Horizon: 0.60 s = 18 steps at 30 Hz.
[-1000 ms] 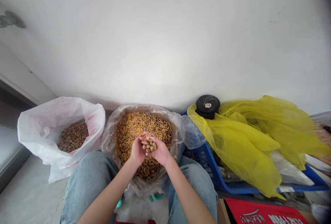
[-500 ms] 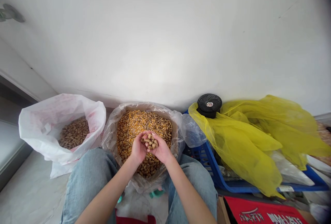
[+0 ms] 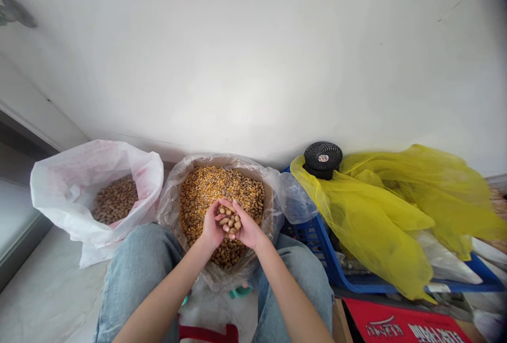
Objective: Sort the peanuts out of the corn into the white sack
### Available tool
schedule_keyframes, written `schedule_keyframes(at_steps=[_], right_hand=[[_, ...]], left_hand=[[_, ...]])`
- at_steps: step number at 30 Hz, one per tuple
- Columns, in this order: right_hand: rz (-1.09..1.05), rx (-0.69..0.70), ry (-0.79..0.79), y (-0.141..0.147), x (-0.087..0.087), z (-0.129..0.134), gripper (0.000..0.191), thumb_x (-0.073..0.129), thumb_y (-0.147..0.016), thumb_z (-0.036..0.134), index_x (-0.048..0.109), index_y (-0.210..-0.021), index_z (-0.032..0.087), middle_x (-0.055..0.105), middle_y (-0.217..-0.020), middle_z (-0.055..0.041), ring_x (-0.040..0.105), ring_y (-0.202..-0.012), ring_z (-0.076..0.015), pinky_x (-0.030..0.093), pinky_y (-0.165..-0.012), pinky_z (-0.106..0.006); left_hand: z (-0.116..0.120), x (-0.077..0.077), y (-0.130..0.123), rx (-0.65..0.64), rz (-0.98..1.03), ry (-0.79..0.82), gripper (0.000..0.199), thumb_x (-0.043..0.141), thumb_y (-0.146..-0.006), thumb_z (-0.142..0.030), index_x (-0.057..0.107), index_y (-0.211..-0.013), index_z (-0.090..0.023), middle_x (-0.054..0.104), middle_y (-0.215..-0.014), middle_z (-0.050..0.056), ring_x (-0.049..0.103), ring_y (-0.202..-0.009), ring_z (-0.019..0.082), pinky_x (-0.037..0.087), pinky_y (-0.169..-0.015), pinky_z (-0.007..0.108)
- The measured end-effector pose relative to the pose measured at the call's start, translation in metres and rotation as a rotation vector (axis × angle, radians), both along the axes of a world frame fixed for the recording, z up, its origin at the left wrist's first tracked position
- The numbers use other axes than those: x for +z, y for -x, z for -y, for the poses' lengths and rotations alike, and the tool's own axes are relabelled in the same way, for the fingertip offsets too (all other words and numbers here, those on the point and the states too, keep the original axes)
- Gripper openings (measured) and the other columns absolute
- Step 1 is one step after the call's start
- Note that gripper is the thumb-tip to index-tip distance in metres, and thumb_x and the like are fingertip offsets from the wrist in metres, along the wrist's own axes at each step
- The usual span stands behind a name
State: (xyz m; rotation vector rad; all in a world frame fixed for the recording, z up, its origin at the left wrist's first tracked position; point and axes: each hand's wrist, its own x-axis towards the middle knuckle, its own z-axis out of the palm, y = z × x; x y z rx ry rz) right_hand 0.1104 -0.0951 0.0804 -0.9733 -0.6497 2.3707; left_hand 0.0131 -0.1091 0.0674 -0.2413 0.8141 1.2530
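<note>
Cupped together, my left hand (image 3: 213, 225) and my right hand (image 3: 248, 228) hold a small heap of unshelled peanuts (image 3: 229, 220). Both hands are over a clear plastic bag (image 3: 168, 206) standing between my knees. Inside that bag lie yellow corn kernels (image 3: 206, 180) mixed with more peanuts in their shells (image 3: 250, 191). To the left, a white sack (image 3: 53, 187) with its mouth spread wide contains only peanuts (image 3: 115, 200), as far as I can see. My fingers curl under and around the heap, partly hidden by it.
On the right, a blue plastic crate (image 3: 336, 263) is draped with yellow mesh bags (image 3: 380, 221). A small black fan (image 3: 322, 159) rests at its back corner. A red printed box (image 3: 396, 322) lies in front. The white wall (image 3: 253, 57) rises close behind the bags.
The cupped hands have tilted slightly and the peanuts in them have shifted. The view has moved a little; the bags and crate stay in place.
</note>
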Motion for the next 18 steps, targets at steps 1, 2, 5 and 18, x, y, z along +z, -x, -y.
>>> schedule_keyframes(at_steps=[1,2,5,18], right_hand=[[0.000,0.010,0.006,-0.0005,0.0003,-0.0001,0.049,0.037,-0.076,0.052,0.040,-0.118,0.029,0.063,-0.078,-0.0033,0.051,-0.048,-0.0083,0.033,-0.032,-0.015],[-0.004,0.020,0.009,-0.0010,0.0004,-0.0003,0.050,0.036,-0.076,0.053,0.039,-0.119,0.029,0.063,-0.079,-0.0036,0.051,-0.048,-0.0083,0.034,-0.032,-0.015],[-0.022,0.037,0.008,-0.0026,0.0006,-0.0012,0.052,0.034,-0.076,0.055,0.038,-0.120,0.028,0.064,-0.082,-0.0045,0.052,-0.048,-0.0081,0.035,-0.032,-0.015],[-0.067,-0.003,-0.032,-0.0029,0.0002,-0.0023,0.053,0.030,-0.075,0.060,0.045,-0.113,0.026,0.061,-0.066,-0.0010,0.044,-0.040,-0.0064,0.031,-0.030,-0.015]], left_hand=[[-0.0001,-0.0010,0.0002,-0.003,0.016,-0.002,0.013,0.048,-0.072,-0.026,0.054,-0.071,-0.015,0.050,-0.049,-0.002,0.047,-0.040,0.008,0.035,-0.038,0.018],[-0.0003,-0.0019,0.0003,-0.001,0.027,-0.004,0.013,0.048,-0.072,-0.026,0.054,-0.072,-0.015,0.051,-0.051,-0.002,0.049,-0.042,0.009,0.036,-0.039,0.019],[-0.0009,-0.0042,0.0004,0.022,0.042,-0.013,0.011,0.048,-0.072,-0.024,0.054,-0.074,-0.015,0.055,-0.057,0.000,0.053,-0.048,0.010,0.040,-0.044,0.021],[-0.0001,0.0028,-0.0012,-0.018,0.066,-0.019,0.015,0.043,-0.075,-0.025,0.051,-0.065,-0.015,0.055,-0.053,0.001,0.054,-0.047,0.013,0.042,-0.047,0.024]])
